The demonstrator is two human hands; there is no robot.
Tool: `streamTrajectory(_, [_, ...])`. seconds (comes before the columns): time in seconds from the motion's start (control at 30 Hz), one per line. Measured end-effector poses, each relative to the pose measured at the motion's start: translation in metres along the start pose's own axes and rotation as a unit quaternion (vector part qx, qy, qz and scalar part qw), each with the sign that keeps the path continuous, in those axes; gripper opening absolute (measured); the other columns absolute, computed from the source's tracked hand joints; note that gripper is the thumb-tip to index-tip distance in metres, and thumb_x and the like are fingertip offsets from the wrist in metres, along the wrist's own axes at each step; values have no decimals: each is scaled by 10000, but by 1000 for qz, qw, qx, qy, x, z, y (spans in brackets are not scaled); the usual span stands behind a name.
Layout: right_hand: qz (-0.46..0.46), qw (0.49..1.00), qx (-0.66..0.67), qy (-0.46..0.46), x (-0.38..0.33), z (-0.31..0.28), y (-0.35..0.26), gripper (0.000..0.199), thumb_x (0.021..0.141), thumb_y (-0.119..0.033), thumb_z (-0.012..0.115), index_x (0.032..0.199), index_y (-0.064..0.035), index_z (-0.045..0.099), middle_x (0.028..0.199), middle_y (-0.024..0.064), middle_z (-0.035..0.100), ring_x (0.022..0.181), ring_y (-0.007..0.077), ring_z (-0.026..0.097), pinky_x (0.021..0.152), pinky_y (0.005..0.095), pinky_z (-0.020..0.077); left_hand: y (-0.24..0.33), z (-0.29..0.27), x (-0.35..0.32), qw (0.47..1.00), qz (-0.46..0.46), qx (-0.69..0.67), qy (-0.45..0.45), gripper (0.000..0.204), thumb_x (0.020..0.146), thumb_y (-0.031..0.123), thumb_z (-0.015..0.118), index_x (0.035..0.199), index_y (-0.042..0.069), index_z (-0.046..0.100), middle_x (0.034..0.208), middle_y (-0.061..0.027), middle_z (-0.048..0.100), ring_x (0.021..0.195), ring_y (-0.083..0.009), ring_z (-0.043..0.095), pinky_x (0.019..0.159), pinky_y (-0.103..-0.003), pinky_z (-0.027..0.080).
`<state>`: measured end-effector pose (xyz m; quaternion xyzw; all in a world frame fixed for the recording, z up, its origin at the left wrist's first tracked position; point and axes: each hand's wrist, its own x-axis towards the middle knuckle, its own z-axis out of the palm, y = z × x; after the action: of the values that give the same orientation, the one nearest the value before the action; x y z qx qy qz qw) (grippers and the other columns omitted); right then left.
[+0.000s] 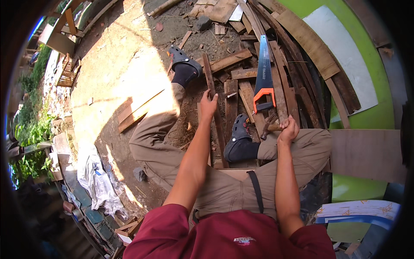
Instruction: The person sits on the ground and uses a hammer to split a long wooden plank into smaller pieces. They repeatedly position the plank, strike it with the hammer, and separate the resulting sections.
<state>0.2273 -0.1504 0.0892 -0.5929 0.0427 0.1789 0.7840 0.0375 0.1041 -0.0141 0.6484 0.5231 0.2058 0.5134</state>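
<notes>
One hammer (271, 127) in right hand (289, 130), wooden strip (218, 129) in left hand (208, 106)

**You Wore Maroon Over Khaki**

You had on a maroon shirt (215, 228) with short, loose sleeves (166, 221) and a small pale print (244, 240) on its front. Your trousers (230, 194) were brownish khaki, creased and seamed. A narrow black strap (256, 190) lay over them below the waist. Dark socks (243, 150) filled your grey clogs (238, 128), which had vent holes, pale rivets (233, 140) and small coloured decorations.
</notes>
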Motion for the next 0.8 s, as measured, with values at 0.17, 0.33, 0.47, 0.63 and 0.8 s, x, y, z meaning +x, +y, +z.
streamTrajectory(0.17, [11, 1000, -18, -9, 3, 5, 2, 326, 933, -133, 496, 621, -93, 407, 563, -1, 374, 517, 114, 390, 513, 282, 344, -19, 12, -14, 968, -143, 207, 14, 733, 745, 427, 781, 1220, -84, 559, 1234, -280, 603, 1195, -388, 572, 989, -413, 462])
streamTrajectory(0.33, [-1, 999, -26, -28, 0, 19, 0, 326, 921, -96, 481, 602, -74, 424, 563, 5, 408, 508, 104, 396, 492, 273, 333, -45, 19, -4, 957, -180, 224, -42, 578, 698, 258, 758, 1150, -70, 608, 1083, -263, 673, 1064, -362, 651, 904, -421, 501])
streamTrajectory(0.47, [-10, 998, -27, -57, -5, 21, 2, 337, 927, -99, 494, 597, -72, 430, 559, 6, 419, 502, 101, 396, 492, 275, 343, -59, 5, 4, 981, -168, 69, -64, 480, 762, 162, 727, 1174, -47, 597, 1078, -189, 681, 1009, -301, 656, 888, -377, 491])
streamTrajectory(0.63, [-8, 998, -34, -61, -11, 10, 0, 363, 937, -115, 499, 585, -77, 418, 555, 9, 419, 501, 101, 392, 503, 278, 344, -22, -15, -13, 968, -141, -138, -155, 436, 811, 51, 711, 1220, -18, 576, 1105, -131, 672, 987, -232, 632, 920, -351, 466])
streamTrajectory(0.8, [-27, 994, -41, -95, -25, 12, -13, 373, 942, -117, 487, 580, -76, 408, 556, 12, 416, 504, 104, 390, 508, 279, 338, -25, -26, -18, 973, -70, -142, -167, 480, 846, 106, 718, 1279, -4, 539, 1171, -116, 643, 1037, -224, 607, 927, -349, 456])
